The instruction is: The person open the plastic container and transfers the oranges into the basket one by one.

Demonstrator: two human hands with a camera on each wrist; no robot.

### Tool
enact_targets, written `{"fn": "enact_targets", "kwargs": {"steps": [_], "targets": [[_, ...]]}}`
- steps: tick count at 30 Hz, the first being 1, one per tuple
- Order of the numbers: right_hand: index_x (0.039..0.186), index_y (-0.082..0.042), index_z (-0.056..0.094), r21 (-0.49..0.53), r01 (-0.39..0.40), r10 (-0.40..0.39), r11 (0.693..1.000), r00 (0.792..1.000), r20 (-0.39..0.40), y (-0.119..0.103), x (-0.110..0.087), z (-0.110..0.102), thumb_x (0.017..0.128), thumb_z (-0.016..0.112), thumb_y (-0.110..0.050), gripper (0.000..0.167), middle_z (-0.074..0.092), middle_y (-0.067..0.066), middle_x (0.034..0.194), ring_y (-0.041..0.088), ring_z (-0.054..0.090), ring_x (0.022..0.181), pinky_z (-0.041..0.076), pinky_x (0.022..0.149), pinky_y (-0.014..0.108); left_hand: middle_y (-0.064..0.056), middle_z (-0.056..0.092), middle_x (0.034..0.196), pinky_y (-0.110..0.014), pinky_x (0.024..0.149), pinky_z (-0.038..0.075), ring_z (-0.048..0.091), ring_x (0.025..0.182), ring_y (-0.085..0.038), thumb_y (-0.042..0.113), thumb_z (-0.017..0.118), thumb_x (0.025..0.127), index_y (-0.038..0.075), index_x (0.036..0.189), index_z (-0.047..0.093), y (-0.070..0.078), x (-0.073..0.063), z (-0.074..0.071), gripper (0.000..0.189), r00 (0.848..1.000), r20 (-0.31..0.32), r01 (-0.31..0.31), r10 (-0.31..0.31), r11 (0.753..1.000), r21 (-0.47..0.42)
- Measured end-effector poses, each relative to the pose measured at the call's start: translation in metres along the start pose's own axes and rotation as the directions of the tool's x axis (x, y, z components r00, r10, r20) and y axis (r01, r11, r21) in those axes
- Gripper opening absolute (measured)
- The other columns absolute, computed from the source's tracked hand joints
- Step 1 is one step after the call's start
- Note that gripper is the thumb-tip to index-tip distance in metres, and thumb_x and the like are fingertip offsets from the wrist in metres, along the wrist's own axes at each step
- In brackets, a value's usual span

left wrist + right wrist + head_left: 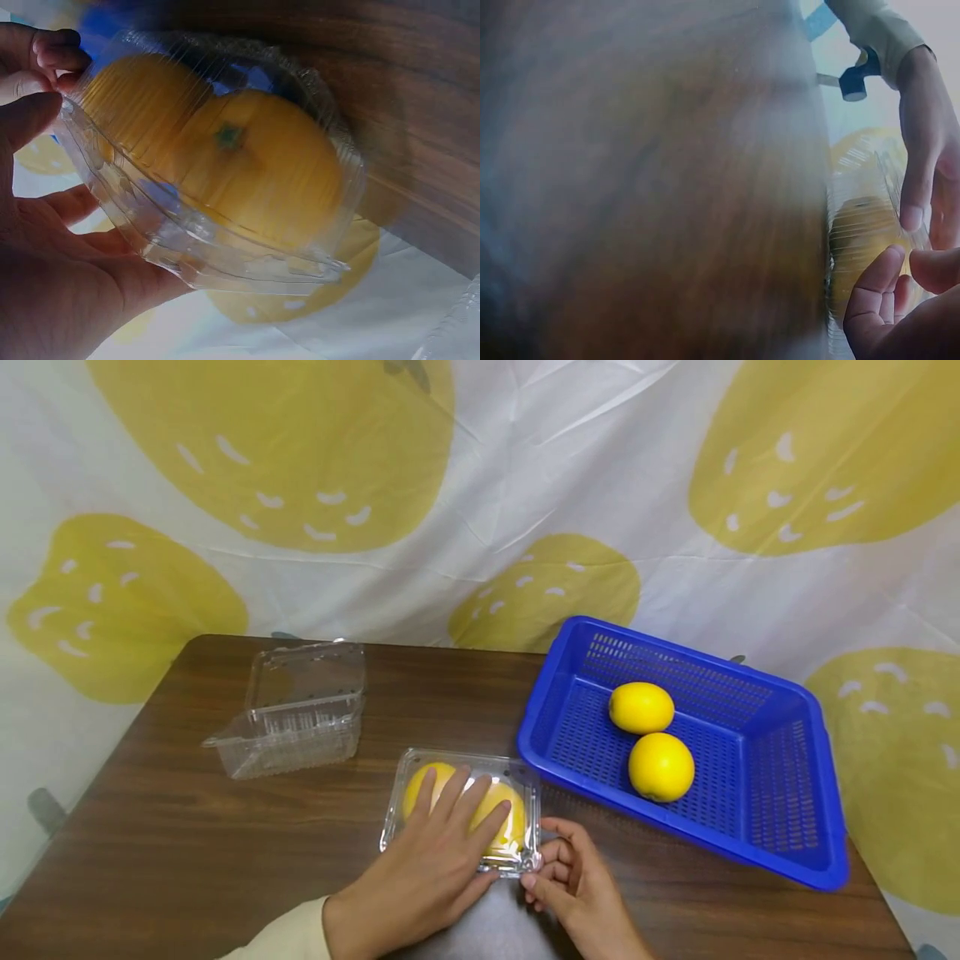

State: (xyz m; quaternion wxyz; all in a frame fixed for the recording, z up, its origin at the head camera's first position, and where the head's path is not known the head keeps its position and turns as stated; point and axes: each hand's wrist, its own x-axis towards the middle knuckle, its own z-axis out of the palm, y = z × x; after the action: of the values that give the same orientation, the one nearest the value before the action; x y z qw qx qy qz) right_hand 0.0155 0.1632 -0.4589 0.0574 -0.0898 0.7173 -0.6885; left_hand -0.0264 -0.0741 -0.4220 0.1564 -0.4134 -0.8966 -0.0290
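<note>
A clear plastic clamshell box (400,777) with its lid down sits on the table, two yellow-orange oranges (262,165) inside it. My left hand (431,864) lies across the lid with spread, nearly straight fingers pressing on it. At the box's near right corner, my right hand (577,881) pinches the rim between thumb and curled fingers. The right wrist view also has both hands meeting at the lid's edge, with the ribbed side wall below. One orange shows its green stem end through the plastic in the left wrist view.
A blue plastic basket (780,860) stands on the right, holding two more oranges (662,767). At the back left is a second clear clamshell box (292,739) with its lid up. The brown wooden table (187,860) ends at a lemon-print cloth (517,468).
</note>
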Motion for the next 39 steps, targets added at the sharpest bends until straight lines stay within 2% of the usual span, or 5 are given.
{"fn": "enact_targets", "kwargs": {"steps": [6, 15, 20, 29, 39], "targets": [[0.15, 0.015, 0.037, 0.017, 0.003, -0.004, 1.0, 1.0, 0.004, 0.0, 0.0, 0.001, 0.097, 0.072, 0.012, 0.064, 0.067, 0.005, 0.097, 0.012, 0.069, 0.077, 0.065, 0.063, 0.03, -0.02, 0.055, 0.159, -0.069, 0.12, 0.045, 0.048, 0.15, -0.044, 0.056, 0.069, 0.103, 0.013, 0.158, 0.056, 0.002, 0.006, -0.002, 0.071, 0.999, 0.042, -0.018, 0.017, 0.999, 0.03], [0.155, 0.018, 0.03, 0.03, 0.029, -0.028, 0.999, 1.0, -0.007, 0.007, 0.001, 0.002, 0.097, 0.068, 0.016, 0.07, 0.065, 0.005, 0.097, 0.01, 0.067, 0.076, 0.063, 0.061, 0.027, -0.016, 0.057, 0.154, -0.066, 0.116, 0.05, 0.052, 0.146, -0.043, 0.054, 0.069, 0.101, 0.016, 0.153, 0.059, 0.007, 0.015, -0.003, 0.065, 0.998, 0.041, -0.051, 0.048, 0.996, 0.078], [0.156, 0.019, 0.031, 0.006, -0.003, 0.003, 1.0, 1.0, -0.027, 0.006, 0.002, 0.004, 0.097, 0.069, 0.016, 0.07, 0.065, 0.009, 0.098, 0.01, 0.067, 0.075, 0.063, 0.061, 0.028, -0.015, 0.056, 0.155, -0.068, 0.115, 0.051, 0.053, 0.145, -0.041, 0.053, 0.069, 0.103, 0.017, 0.152, 0.06, 0.011, 0.019, -0.004, 0.062, 0.998, 0.047, -0.055, 0.051, 0.996, 0.077], [0.142, 0.016, 0.048, 0.037, -0.134, 0.137, 0.99, 0.987, -0.081, 0.0, 0.004, 0.008, 0.097, 0.07, 0.01, 0.05, 0.067, 0.016, 0.098, 0.017, 0.067, 0.073, 0.063, 0.063, 0.029, -0.017, 0.056, 0.155, -0.065, 0.114, 0.054, 0.053, 0.145, -0.039, 0.049, 0.067, 0.104, 0.016, 0.15, 0.062, 0.018, 0.025, -0.007, 0.057, 0.995, 0.088, -0.068, 0.056, 0.989, 0.132], [0.128, 0.016, 0.053, 0.074, -0.153, 0.161, 0.985, 0.98, -0.115, -0.002, 0.004, 0.01, 0.095, 0.068, 0.01, 0.036, 0.067, 0.016, 0.097, 0.019, 0.068, 0.071, 0.063, 0.061, 0.028, -0.015, 0.06, 0.149, -0.062, 0.11, 0.058, 0.058, 0.139, -0.036, 0.039, 0.07, 0.1, 0.017, 0.145, 0.068, 0.02, 0.028, -0.009, 0.05, 0.998, 0.045, -0.057, 0.05, 0.984, 0.169]]}}
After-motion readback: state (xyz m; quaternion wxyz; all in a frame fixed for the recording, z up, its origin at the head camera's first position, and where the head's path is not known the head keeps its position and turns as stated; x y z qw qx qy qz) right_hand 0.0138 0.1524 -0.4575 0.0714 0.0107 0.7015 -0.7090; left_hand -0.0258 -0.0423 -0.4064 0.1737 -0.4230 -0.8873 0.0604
